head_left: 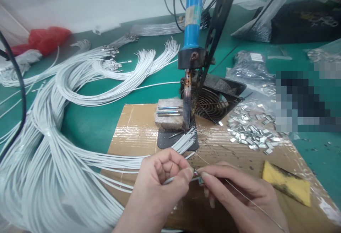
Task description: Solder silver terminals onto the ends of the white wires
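Note:
My left hand [167, 183] pinches a white cable between thumb and forefinger, close to the cable's end. My right hand [231, 190] is closed at the fingertips on a small connector piece [200, 180], which meets the cable end; the fingers partly hide it. A thin solder wire [250, 201] runs along my right hand. Just beyond my hands, the ends of a white cable bundle [185, 142] lie near the black base of a stand. Above them, a blue soldering iron [192, 30] hangs tip down beside a block [170, 121] holding thin metal rods.
Cardboard [138, 126] covers the green table [85, 123]. Many white cables [53, 176] fill the left side. A black fan [213, 101] stands behind the iron. Small metal connectors [250, 130] are piled at the right, with a yellow sponge [286, 183] nearer. Plastic bags [250, 66] lie at the back right.

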Demonstrator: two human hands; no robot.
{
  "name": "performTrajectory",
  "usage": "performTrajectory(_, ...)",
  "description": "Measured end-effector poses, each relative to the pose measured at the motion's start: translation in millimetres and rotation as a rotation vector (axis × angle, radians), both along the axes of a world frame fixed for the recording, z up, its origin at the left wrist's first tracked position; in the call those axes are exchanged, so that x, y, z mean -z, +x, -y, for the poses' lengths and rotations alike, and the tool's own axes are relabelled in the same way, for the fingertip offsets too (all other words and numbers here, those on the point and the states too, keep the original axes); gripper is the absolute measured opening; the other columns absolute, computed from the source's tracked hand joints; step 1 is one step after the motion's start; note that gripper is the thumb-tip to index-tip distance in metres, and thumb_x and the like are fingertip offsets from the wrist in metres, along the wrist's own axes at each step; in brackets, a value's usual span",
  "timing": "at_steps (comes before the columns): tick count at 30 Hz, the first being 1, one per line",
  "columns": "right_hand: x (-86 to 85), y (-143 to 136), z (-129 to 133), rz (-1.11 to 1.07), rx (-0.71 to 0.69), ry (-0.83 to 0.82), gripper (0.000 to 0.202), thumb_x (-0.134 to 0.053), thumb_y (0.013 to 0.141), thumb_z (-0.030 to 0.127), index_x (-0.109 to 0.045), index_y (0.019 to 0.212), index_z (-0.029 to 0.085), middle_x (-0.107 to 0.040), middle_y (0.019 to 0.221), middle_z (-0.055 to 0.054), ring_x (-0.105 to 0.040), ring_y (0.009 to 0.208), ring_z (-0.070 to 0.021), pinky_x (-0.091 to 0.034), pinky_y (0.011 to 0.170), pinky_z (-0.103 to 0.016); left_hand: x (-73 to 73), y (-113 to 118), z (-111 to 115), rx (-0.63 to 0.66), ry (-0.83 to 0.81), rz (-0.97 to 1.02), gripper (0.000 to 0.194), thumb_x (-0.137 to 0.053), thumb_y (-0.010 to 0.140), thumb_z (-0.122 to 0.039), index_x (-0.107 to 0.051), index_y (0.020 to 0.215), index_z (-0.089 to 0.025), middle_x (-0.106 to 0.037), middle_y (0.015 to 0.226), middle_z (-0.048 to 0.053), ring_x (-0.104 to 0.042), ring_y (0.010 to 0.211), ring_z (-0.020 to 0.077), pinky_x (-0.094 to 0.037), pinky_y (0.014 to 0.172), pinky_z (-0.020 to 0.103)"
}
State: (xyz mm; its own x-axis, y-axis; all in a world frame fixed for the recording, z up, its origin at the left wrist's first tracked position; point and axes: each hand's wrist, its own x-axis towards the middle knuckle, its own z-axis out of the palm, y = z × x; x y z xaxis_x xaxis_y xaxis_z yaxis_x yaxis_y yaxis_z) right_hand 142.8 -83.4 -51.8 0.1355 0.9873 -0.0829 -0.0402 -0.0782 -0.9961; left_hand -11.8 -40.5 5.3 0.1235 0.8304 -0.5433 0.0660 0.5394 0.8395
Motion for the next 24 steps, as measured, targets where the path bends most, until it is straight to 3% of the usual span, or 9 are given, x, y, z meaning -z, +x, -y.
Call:
performTrajectory(8, -3.0, -0.1, 0.4, 0.105, 0.074, 0.030, 0.006, -0.082, 0.083, 0.029, -0.086, 0.079, 0.029, -0.073, 0.064, -0.001, -0.065, 0.051, -0.0123, -0.053, 0.047, -0.015, -1.8, 3.9, 0.3, -0.062, -0.006, -0.030, 0.022, -0.075, 0.074, -0.030, -0.060, 0.064, -0.017, -0.037, 0.050, -0.012, -0.021, 0.049, 0.0056, -0.015, 0.049, 0.022)
performTrajectory(15, 2.5, 5.1, -1.5, 0.065, 0.132, -0.090, 0.011, -0.085, 0.081, 0.038, -0.086, 0.084, 0.027, -0.073, 0.058, -0.001, -0.069, 0.047, -0.0138, -0.055, 0.045, -0.012, 4.1, 5.0, -0.8, -0.128, -0.029, 0.005, 0.020, -0.080, 0.067, -0.024, -0.062, 0.063, -0.017, -0.048, 0.050, -0.007, -0.033, 0.047, 0.0056, -0.021, 0.048, 0.019)
performTrajectory(24, -5.4, -2.1, -10.1, 0.062, 0.114, 0.028, 0.006, -0.084, 0.081, 0.028, -0.083, 0.076, 0.028, -0.075, 0.074, 0.000, -0.070, 0.061, -0.0135, -0.056, 0.054, -0.016, 0.0, 6.9, -0.5, -0.123, 0.004, 0.036, 0.017, -0.080, 0.065, -0.019, -0.064, 0.061, -0.015, -0.065, 0.069, 0.000, -0.038, 0.050, 0.0044, -0.026, 0.050, 0.019)
